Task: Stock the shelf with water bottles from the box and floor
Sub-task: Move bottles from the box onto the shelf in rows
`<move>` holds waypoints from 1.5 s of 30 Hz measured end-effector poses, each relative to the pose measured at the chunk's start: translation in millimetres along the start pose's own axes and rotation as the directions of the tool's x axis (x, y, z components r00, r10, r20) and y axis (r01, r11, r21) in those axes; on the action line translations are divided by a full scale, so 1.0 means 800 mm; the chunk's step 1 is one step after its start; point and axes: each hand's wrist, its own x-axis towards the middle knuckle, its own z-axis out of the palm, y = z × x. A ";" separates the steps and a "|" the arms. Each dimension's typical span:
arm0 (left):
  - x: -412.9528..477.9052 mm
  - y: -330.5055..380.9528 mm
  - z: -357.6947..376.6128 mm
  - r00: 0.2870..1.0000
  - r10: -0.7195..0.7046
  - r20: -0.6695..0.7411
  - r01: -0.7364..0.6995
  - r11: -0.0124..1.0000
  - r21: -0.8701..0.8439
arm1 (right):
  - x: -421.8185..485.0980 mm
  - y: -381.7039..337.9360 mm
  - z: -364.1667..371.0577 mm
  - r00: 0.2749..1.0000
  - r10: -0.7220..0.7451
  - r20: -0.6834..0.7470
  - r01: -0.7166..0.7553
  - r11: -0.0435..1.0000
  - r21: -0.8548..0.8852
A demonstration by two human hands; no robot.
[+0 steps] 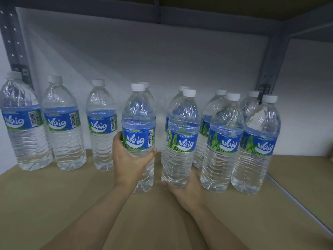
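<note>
Several clear water bottles with blue labels and white caps stand on the brown shelf board [54,195]. My left hand [129,159] grips the middle of one front bottle [138,123], just below its label, thumb on the right side. My right hand [187,190] holds the base of the neighbouring bottle [182,134], fingers curled round behind it. Both bottles stand upright on the board. To the right stand two more front bottles [223,141] with others behind them. Three single bottles [61,123] line the back left.
A white back wall [144,60] closes the shelf. Grey perforated uprights stand at the left [12,42] and right [272,60]. The upper shelf beam [162,15] runs overhead. The board's right edge [297,201] drops off beside the last bottle.
</note>
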 end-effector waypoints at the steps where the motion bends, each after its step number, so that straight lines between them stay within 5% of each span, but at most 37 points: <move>1: -0.001 -0.001 0.000 1.000 0.014 0.004 -0.014 1.000 -0.005 | 0.001 -0.001 -0.001 1.000 0.000 0.002 0.000 1.000 0.015; 11: 0.001 -0.009 0.008 0.984 -0.067 0.168 0.079 0.995 -0.066 | -0.001 -0.005 -0.003 1.000 0.005 -0.017 -0.005 1.000 0.029; 45: -0.002 -0.006 0.003 0.960 -0.177 0.218 0.180 0.984 0.005 | -0.003 -0.020 -0.010 0.994 0.100 0.054 -0.100 0.995 -0.002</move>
